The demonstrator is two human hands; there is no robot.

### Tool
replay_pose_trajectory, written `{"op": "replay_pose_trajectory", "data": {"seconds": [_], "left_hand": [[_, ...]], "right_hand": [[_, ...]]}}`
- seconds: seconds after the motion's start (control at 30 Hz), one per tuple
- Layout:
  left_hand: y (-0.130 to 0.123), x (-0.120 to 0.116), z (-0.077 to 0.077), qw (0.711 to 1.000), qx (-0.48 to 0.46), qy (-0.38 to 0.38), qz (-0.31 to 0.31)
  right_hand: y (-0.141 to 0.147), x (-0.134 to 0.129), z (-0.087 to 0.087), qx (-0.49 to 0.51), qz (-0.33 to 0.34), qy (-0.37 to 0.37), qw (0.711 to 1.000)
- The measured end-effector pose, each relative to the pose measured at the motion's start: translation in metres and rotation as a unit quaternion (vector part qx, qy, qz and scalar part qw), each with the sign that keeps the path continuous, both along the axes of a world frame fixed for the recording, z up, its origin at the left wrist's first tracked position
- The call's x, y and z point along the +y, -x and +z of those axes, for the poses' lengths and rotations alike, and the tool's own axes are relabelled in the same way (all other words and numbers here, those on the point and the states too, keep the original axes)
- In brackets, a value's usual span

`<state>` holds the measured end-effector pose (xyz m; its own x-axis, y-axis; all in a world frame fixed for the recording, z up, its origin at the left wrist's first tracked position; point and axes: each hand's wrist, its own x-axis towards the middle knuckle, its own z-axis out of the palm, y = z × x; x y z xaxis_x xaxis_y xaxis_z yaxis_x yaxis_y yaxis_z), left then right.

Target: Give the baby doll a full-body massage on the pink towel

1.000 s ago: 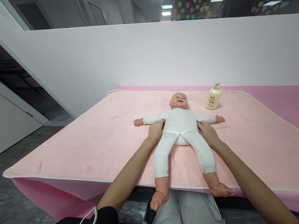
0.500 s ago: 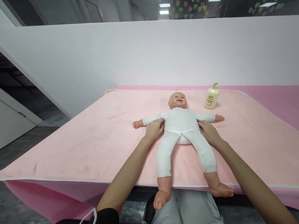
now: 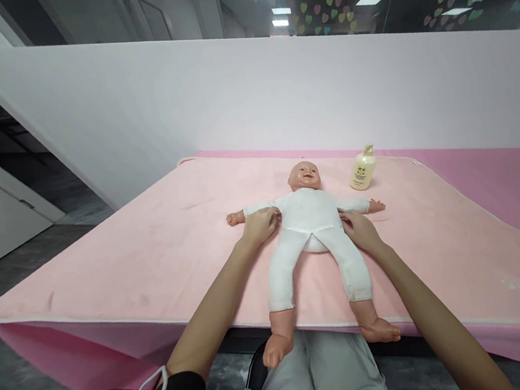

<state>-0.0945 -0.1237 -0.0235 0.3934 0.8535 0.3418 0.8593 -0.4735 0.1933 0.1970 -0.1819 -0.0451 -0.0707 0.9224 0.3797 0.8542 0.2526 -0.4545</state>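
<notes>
A baby doll (image 3: 311, 211) with a white cloth body lies on its back on a pale pink blanket (image 3: 154, 251). Its head points to the far side, its arms are spread, and its bare feet reach past the near edge. My left hand (image 3: 262, 225) is closed against the doll's side, just below its arm on the left. On the opposite side of the torso, my right hand (image 3: 359, 229) has its fingers curled in below the other arm. Some fingertips of both hands are hidden at the doll's body.
A pale yellow pump bottle (image 3: 362, 169) stands on the blanket, to the right of the doll's head. Behind the table rises a white partition (image 3: 276, 93). Deeper pink cloth (image 3: 489, 187) shows under the blanket, and my lap (image 3: 327, 375) is below the near edge.
The whole view has shifted slightly, so everything sits a little further left in the picture. Both hands stay at the doll's sides, and the doll keeps its place on the blanket.
</notes>
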Motion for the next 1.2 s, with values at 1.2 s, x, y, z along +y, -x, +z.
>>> {"op": "replay_pose_trajectory", "data": {"seconds": [1.2], "left_hand": [[-0.003,0.000,0.002,0.995,-0.040,-0.091,-0.012]], "right_hand": [[-0.011,-0.001,0.011,0.147,-0.166,-0.066,0.973]]}}
